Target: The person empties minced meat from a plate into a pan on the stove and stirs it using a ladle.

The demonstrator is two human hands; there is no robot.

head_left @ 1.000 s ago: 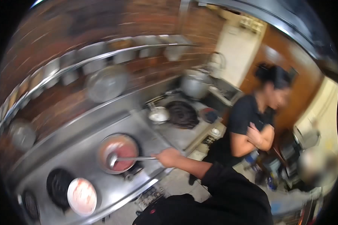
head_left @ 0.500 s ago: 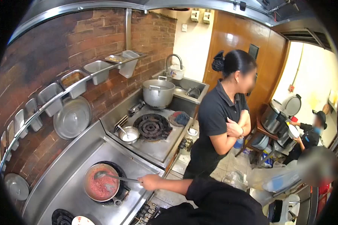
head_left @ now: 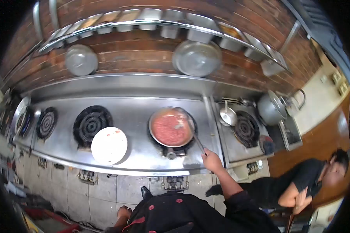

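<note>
My right hand (head_left: 212, 160) is closed around the handle of a long metal cooking spoon (head_left: 197, 138). The spoon's head rests in a red, mushy food (head_left: 169, 126) inside a round frying pan (head_left: 154, 137), which sits on a black burner of the steel stove. Down beside my dark jacket, my left hand (head_left: 123, 213) hangs low near my waist, away from the stove. Its fingers are too small and blurred to read. To the left of the pan, a white plate (head_left: 109, 145) with red smears lies near the stove's front edge.
More burners (head_left: 92, 123) line the steel stove (head_left: 138, 105). At the right stand a small pot (head_left: 228, 116) and a large pot (head_left: 271, 108). Metal containers (head_left: 201, 28) hang from a wall rail, above leaning lids (head_left: 196, 58). A person (head_left: 295, 180) with folded arms stands at right.
My view has swung left and down, bringing the whole stove, the plate and my left hand into sight. My right hand still grips the spoon in the pan.
</note>
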